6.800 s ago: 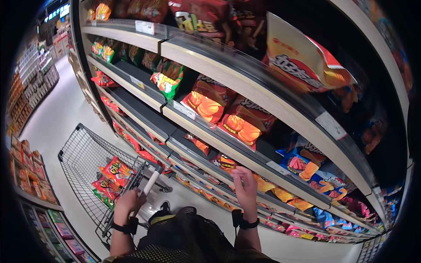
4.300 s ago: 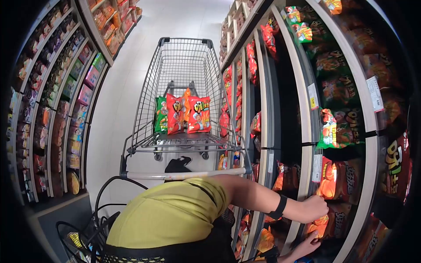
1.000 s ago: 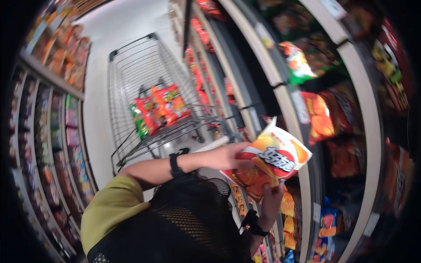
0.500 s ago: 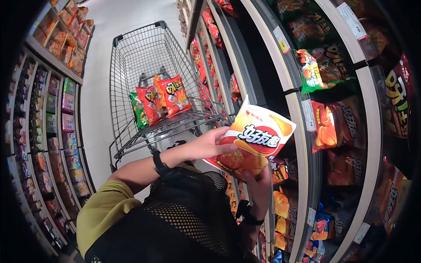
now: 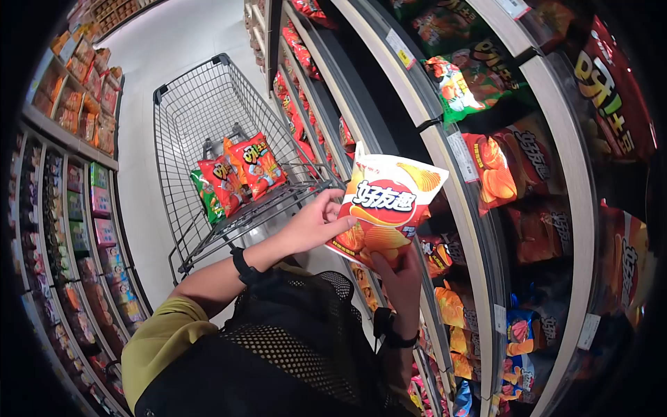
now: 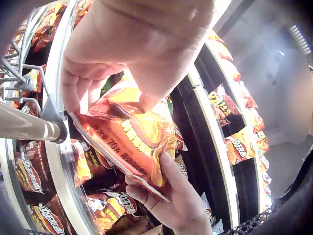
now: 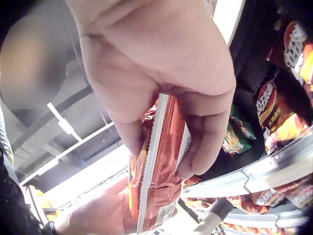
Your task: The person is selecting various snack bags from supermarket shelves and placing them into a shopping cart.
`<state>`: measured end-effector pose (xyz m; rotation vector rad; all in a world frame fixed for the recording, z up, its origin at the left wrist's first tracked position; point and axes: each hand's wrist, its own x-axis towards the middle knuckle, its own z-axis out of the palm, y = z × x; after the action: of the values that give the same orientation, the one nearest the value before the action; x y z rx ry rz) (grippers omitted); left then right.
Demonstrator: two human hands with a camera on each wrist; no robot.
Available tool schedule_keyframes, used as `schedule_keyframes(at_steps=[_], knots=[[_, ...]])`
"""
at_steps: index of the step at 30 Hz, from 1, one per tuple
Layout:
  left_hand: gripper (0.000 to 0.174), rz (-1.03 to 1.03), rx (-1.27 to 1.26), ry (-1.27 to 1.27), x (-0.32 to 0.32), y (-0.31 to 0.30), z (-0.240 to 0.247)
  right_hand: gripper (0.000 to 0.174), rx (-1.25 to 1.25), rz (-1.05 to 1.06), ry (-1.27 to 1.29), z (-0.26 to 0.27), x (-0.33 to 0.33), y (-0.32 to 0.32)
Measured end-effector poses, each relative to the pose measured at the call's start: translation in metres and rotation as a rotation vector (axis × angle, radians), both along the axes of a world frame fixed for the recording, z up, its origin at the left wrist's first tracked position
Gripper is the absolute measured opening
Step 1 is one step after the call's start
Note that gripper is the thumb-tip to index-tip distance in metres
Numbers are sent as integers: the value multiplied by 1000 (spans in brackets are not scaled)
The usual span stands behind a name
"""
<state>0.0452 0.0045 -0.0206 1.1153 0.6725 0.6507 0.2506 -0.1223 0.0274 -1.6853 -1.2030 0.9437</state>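
Both hands hold a bag of potato chips (image 5: pixel 385 198), white at the top and red below, in front of the body. In the head view my left hand (image 5: pixel 318 226) grips its left edge, thumb across the front and fingers behind. The right hand (image 5: pixel 401 278) pinches the bottom right part, thumb on the front. Seen from the left wrist, the bag (image 6: pixel 129 139) lies between the left hand (image 6: pixel 132 49) and the right hand (image 6: pixel 176 200). The right wrist view shows the right hand (image 7: pixel 161 63) straddling the bag's sealed edge (image 7: pixel 154 161).
A shopping cart (image 5: pixel 208 94) stands ahead to the left, with red, orange and green snack bags (image 5: pixel 240 170) inside. Shelves of chip bags (image 5: pixel 497 170) run close along the right. Another stocked shelf (image 5: pixel 87 215) lines the left side of the aisle.
Earlier the left hand was on the cart handle; then both hands reached a lower shelf. The bag came off the shelf into both hands, and has since shifted slightly left in view.
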Motion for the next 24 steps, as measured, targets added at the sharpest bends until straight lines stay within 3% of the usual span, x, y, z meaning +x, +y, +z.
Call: schedule_keyframes(at_steps=[1, 4, 5, 7, 10, 15, 18, 21, 24], knots=[[67, 60, -50, 45, 1, 1, 4, 57, 9, -10, 2, 6, -4, 3], [72, 119, -32, -24, 7, 0, -7, 57, 93, -39, -510, 32, -22, 17], [72, 122, 3, -48, 8, 2, -6, 57, 100, -52, -507, 32, -22, 19], [69, -42, -173, -278, 4, 3, 15, 61, 218, 3, -857, 26, -24, 24], [73, -125, -156, -43, -9, 7, 38, 63, 260, -40, -856, 20, -26, 21], [89, -121, -22, -265, -8, 6, 33, 61, 423, -115, -962, 6, -21, 17], [94, -143, 31, -234, -4, 9, 31, 62, 475, -143, -993, 1, -18, 17], [92, -194, 9, -210, 0, 19, 19, 63, 447, -157, -867, -1, -17, 17], [82, -111, -3, -113, -3, 25, 9, 52, 335, -154, -545, -14, -12, 11]])
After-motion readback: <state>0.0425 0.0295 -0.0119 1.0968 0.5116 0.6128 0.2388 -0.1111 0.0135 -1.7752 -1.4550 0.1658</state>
